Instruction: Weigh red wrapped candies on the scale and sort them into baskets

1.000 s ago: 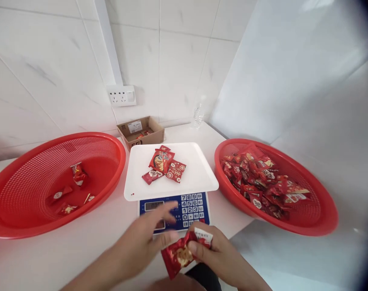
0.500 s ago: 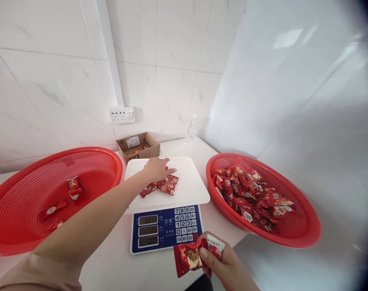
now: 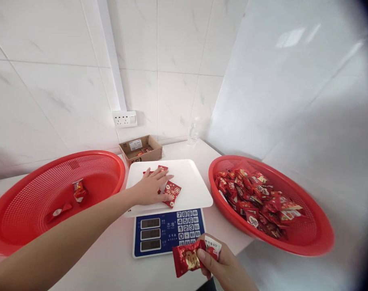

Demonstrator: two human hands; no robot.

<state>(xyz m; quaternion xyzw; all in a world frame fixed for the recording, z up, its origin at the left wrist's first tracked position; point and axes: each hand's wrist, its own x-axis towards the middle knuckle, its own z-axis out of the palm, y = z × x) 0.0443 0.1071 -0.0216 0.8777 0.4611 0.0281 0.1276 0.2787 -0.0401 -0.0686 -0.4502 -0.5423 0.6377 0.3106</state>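
Note:
My left hand (image 3: 150, 189) lies over several red snack packets (image 3: 173, 190) on the white pan of a digital scale (image 3: 199, 184). Its fingers are spread, palm down, and hide part of the packets. Low in the view, in front of the scale's blue keypad panel (image 3: 168, 232), my right hand (image 3: 218, 262) pinches small wrapped packets. One is a red and gold packet (image 3: 187, 258); a white and red packet (image 3: 213, 246) shows behind the thumb.
On the left stands a red plastic basket (image 3: 111, 159) with a few packets. Another red basket (image 3: 317, 226), on the right, holds a heap of packets. Behind the scale are a cardboard box (image 3: 153, 153) and a clear plastic bottle (image 3: 193, 133), near the tiled wall with a socket (image 3: 125, 119).
My left hand has come nearer over the pan and lowered onto the packets, shifting them slightly. My right hand keeps its grip in nearly the same place. The view has moved a little.

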